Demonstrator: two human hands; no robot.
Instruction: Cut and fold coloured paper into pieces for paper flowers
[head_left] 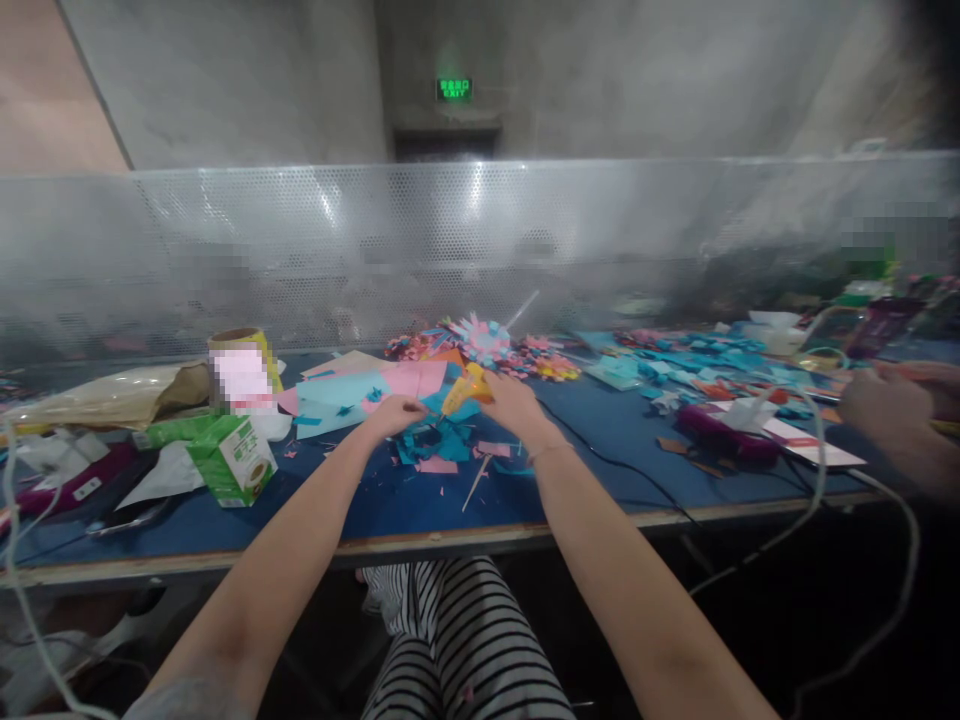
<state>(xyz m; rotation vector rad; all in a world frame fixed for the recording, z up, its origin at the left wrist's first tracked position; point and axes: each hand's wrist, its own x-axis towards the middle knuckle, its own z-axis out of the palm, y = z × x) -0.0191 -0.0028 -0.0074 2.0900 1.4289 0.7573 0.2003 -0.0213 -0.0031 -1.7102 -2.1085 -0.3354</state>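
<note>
My right hand (511, 400) is closed round a yellow glue gun (463, 388), whose nozzle points down and left at a heap of blue paper pieces (435, 440). My left hand (396, 413) is curled with its fingertips on the blue paper heap, just left of the nozzle. What the left fingers pinch is too small to name. Pink scraps (437, 465) and a thin wooden stick (476, 483) lie in front of the heap. Sheets of light blue (334, 398) and pink paper (412, 378) lie behind my left hand.
A blue table (585, 470) carries a green carton (232, 458), a yellow tube (244, 370), a brown bag (112, 395), finished paper flowers (484, 345) and many cuttings (675, 360). A black cord (600, 455) runs right. Another person's hand (896, 405) rests at the right. A perforated metal screen (480, 240) stands behind.
</note>
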